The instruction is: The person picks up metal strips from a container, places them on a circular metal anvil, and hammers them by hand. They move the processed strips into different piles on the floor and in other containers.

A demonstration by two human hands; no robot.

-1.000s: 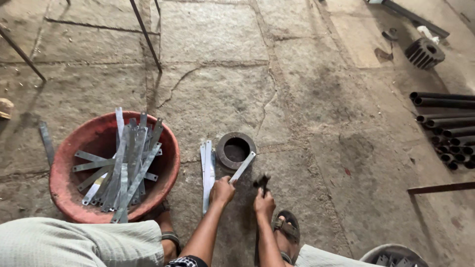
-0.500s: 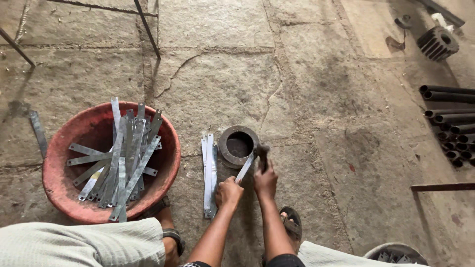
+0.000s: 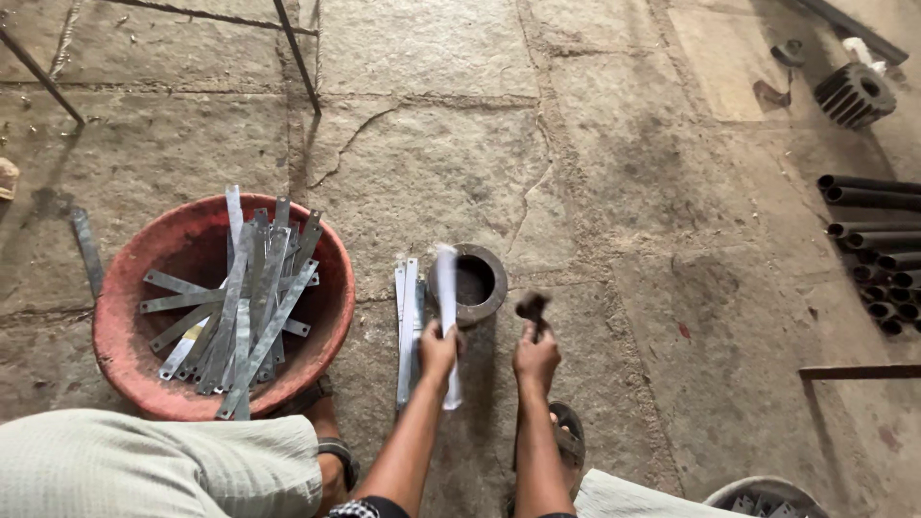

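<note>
A flat metal strip (image 3: 447, 317) stood near lower centre, gripped by the left hand (image 3: 438, 347) beside a steel ring (image 3: 474, 282); the right hand (image 3: 536, 353) clutched a small hammer (image 3: 532, 309). More strips (image 3: 408, 326) lay alongside, others filled the red basin (image 3: 134, 360) at lower left
</note>
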